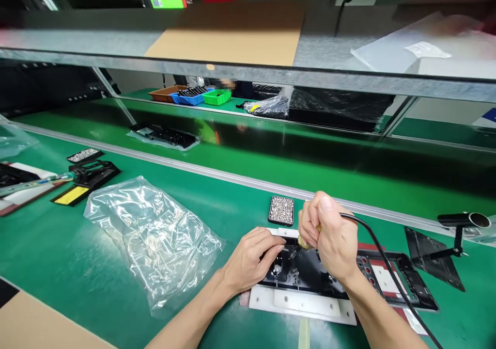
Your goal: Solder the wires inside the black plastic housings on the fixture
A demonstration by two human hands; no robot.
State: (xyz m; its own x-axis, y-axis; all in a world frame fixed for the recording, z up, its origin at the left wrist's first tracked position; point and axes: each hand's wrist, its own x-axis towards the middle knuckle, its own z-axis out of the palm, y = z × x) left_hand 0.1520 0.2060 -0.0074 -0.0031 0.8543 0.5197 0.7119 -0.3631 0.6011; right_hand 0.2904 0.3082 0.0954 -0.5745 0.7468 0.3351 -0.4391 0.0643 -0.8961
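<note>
A long black plastic housing (308,269) lies in a white and dark-red fixture (302,301). My left hand (256,258) rests on the housing's left end, thumb and fingertips drawn together near its upper edge; whatever is between them is too small to make out. Above the middle of the housing, my right hand (331,233) is wrapped round a yellowish tool (305,242) with a black cable (372,233). The tool's tip is hidden. Just behind the fixture sits a small black tray (281,210) full of tiny silvery parts.
Left of my hands lies a crumpled clear plastic bag (155,240). A black stand (96,176) and another parts tray (85,155) are farther left. At right stands a metal tube holder (459,235). A metal rail (232,180) and overhead shelf (248,75) cross behind; a person is partly visible beyond.
</note>
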